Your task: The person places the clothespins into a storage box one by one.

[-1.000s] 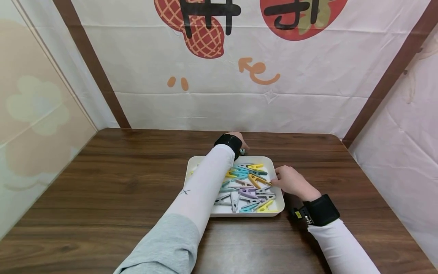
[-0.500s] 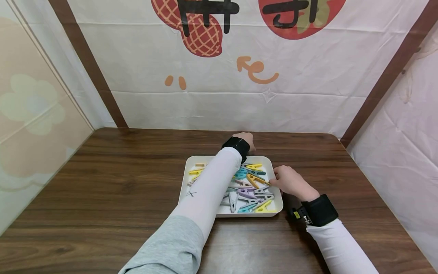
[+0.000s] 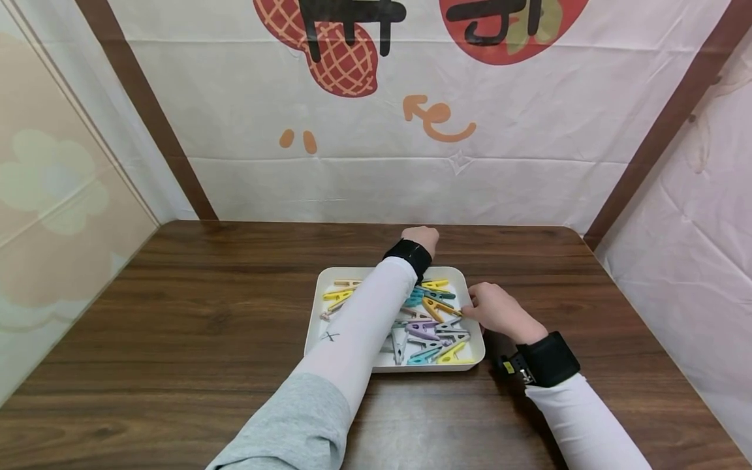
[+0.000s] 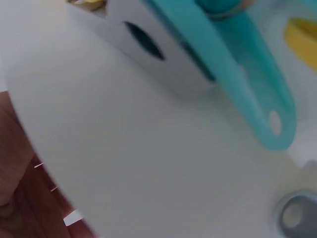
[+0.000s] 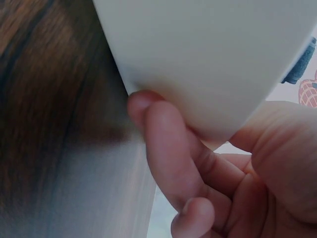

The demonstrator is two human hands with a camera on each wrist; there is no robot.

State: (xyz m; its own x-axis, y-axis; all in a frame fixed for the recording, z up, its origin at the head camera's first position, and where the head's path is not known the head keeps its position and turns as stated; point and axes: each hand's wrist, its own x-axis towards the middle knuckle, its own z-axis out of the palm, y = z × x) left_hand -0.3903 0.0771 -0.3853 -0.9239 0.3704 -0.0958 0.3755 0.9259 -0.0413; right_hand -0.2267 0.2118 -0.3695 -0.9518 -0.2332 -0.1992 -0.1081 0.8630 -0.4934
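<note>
A shallow white tray (image 3: 431, 368) lies on the table, holding several plastic clothespins. A purple clothespin (image 3: 422, 330), a teal one (image 3: 414, 297) and a yellow-orange one (image 3: 435, 309) are among them. My left hand (image 3: 420, 237) reaches across to the tray's far rim; its fingers drop behind that side, hidden from the head view. The left wrist view shows part of this hand (image 4: 22, 168) outside the tray wall, near a teal clothespin (image 4: 237, 79). At the right side, my right hand (image 3: 501, 311) grips the tray, its curled fingers (image 5: 171, 148) against the outer wall.
A dark wood-grain table (image 3: 200, 313) extends around the tray. Behind it hangs a white printed cloth (image 3: 364, 183), with further cloth panels at left and right. My left forearm (image 3: 358, 326) crosses above the tray and covers part of its contents.
My left hand has shifted right along the far rim, mostly within the first half second, uncovering yellow clothespins at the tray's left. The right hand has kept its place at the right rim.
</note>
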